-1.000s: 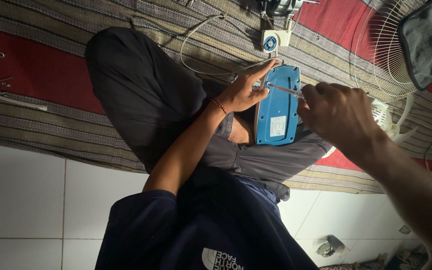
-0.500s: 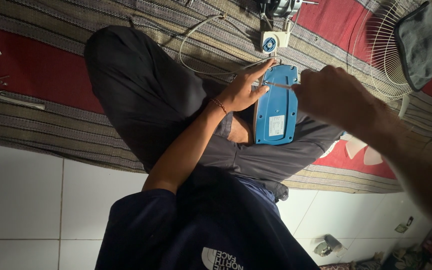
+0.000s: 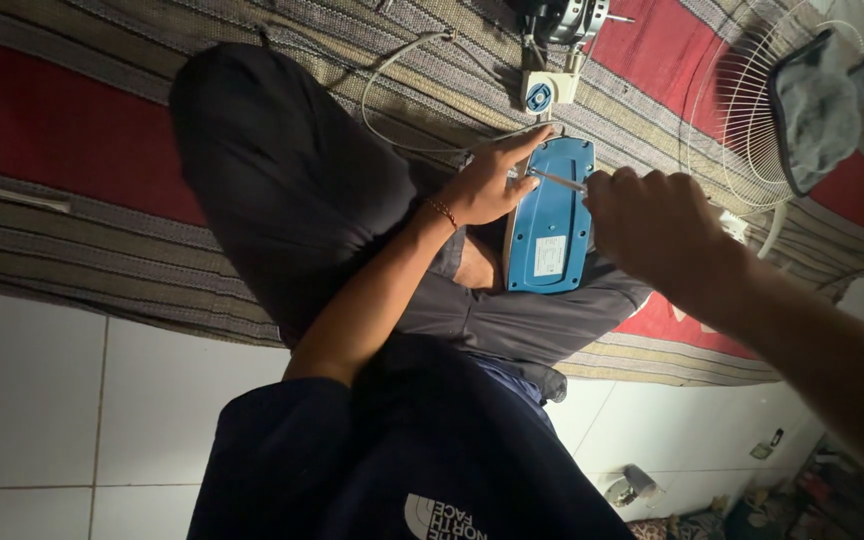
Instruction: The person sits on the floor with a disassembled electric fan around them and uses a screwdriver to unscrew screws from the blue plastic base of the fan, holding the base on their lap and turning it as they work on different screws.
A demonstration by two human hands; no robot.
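Observation:
A blue plastic housing (image 3: 550, 222) with a white label lies on my lap, its back facing up. My left hand (image 3: 489, 186) rests against its left edge, fingers spread over the top corner, a thin bracelet on the wrist. My right hand (image 3: 652, 222) is closed around the handle of a screwdriver (image 3: 558, 181). The metal shaft points left, and its tip sits on the upper part of the housing, close to my left fingertips. The handle is hidden inside the fist.
A white switch box with a blue knob (image 3: 542, 94), a white cable (image 3: 392, 92) and a fan motor (image 3: 562, 20) lie on the striped red mat (image 3: 62, 130). A wire fan grille (image 3: 737, 110) with a grey cover (image 3: 817, 100) stands at right. White floor tiles (image 3: 62, 400) lie beside the mat.
My right hand shifted slightly up and back down with the screwdriver staying on the same spot of the housing. My left hand has kept its place.

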